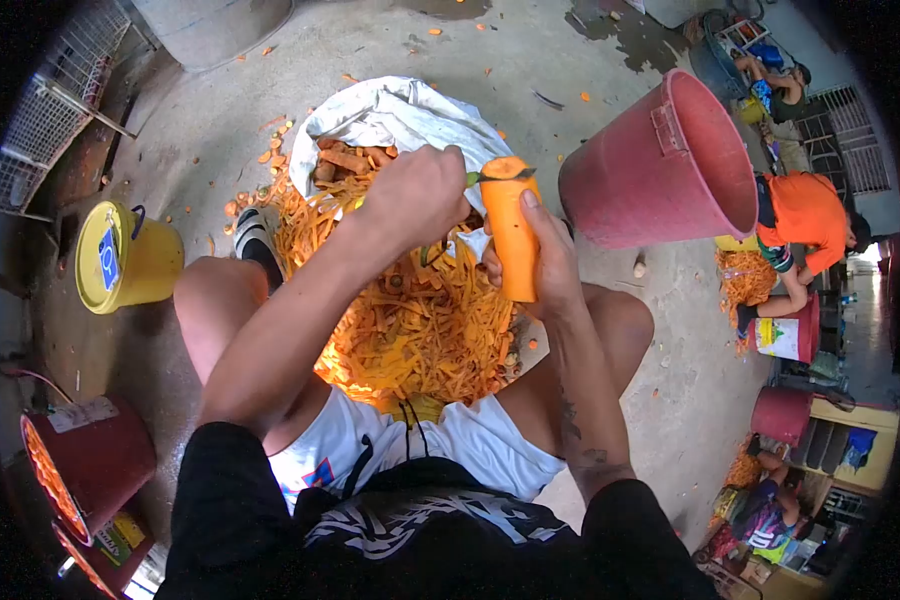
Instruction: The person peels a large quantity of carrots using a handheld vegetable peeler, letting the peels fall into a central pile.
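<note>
My right hand (551, 255) is wrapped round a thick, peeled orange carrot (513, 245), held upright with its cut end on top. My left hand (425, 195) is closed in a fist round what looks like a peeler (473, 180). A bit of green shows beside the fist, and a dark, thin blade lies against the carrot's upper end. Most of the handle is hidden by my fingers. Below both hands a big heap of orange peelings (420, 335) lies between my legs. Behind it a white sack (400, 110) lies open with unpeeled carrots (345, 160) at its mouth.
A large red bucket (610, 190) stands close at right, a yellow lidded bucket (155, 260) at left. Red buckets of carrot pieces (50, 480) are at lower left. A person in an orange shirt (810, 220) and others work along the right. Carrot scraps litter the concrete floor (670, 350).
</note>
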Tool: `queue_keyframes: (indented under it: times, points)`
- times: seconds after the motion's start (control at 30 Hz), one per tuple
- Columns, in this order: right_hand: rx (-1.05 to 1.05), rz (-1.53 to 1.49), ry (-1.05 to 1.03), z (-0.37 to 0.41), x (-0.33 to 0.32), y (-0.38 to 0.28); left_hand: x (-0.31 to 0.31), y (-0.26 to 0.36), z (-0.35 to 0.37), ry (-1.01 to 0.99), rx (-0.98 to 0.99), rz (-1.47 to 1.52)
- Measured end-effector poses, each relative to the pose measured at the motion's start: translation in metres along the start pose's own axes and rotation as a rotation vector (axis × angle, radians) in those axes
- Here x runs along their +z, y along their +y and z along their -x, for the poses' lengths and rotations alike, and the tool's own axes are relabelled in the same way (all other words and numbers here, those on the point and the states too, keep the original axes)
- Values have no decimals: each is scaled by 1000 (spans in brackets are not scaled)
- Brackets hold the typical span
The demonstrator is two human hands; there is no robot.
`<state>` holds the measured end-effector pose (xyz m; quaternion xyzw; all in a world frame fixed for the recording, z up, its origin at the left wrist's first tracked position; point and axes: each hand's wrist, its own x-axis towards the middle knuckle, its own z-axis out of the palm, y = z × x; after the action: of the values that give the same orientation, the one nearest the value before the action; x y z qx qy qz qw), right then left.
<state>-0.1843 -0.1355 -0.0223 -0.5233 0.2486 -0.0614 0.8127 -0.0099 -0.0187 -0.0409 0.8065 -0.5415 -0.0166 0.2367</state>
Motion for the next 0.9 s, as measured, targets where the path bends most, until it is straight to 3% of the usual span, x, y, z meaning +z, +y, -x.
queue_keyframes:
  times: [0.53, 0.6, 0.63, 0.7, 0.77, 0.83, 0.9]
  points:
    - [-100, -35, 29, -8, -10, 26, 14, -7, -4, -46, -68, 88]
    - [-140, -133, -170, -3, -19, 27, 18, -19, -1, -51, -54, 90]
    - [-149, -121, -174, 5, -7, 22, 16, -37, 0, -122, -139, 81]
    - [-429, 69, -402, 22, 8, 3, 4, -40, -17, -151, -232, 89]
    - [-530, 155, -359, 13, -3, 10, -34, -10, -14, -65, -206, 218]
    - [-235, -291, -117, 0, -3, 12, -43, -8, -1, -49, -186, 173]
    - [-224, -161, -59, -7, -15, 18, -45, -1, 15, -54, -187, 149]
